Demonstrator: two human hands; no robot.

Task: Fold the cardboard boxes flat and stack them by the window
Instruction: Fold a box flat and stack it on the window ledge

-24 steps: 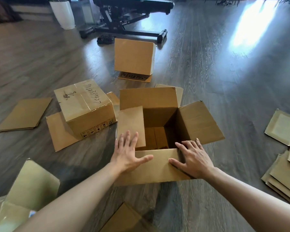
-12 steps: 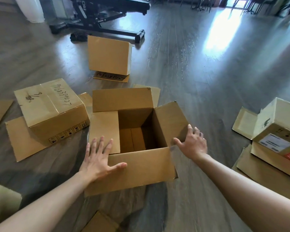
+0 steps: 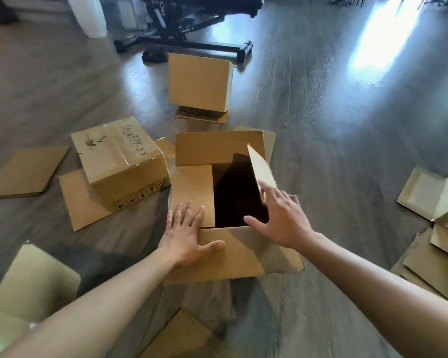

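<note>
The open box (image 3: 219,192) stands upright on the wooden floor (image 3: 347,140), its mouth facing up and its longer side running away from the person. Its far flap (image 3: 217,148) stands up, the left flap (image 3: 193,195) lies folded in over the opening, the right flap (image 3: 261,166) is raised on edge and tilted inward, and the near flap (image 3: 233,254) hangs outward toward the person.

The left hand (image 3: 189,236) lies flat with fingers spread on the box's near left corner, fingertips on the left flap and thumb on the near flap; this grip is open and pressing, not curled round anything. The right hand (image 3: 282,218) is also spread, fingers straight, against the lower end of the raised right flap, over the box's near right corner; blur hides whether it truly touches. The dark inside of the box lies between the two hands and just beyond them.

Left of the left hand, a closed box (image 3: 119,161) with handwriting on top sits on a flat sheet (image 3: 80,202); further left lies another flat sheet (image 3: 26,171). Beyond the hands, a small box (image 3: 199,81) stands on a flattened piece, with a black exercise bench (image 3: 192,27) behind it. Right of the right hand, well apart, lie flattened cartons (image 3: 429,264) and a partly open one (image 3: 422,195).
</note>
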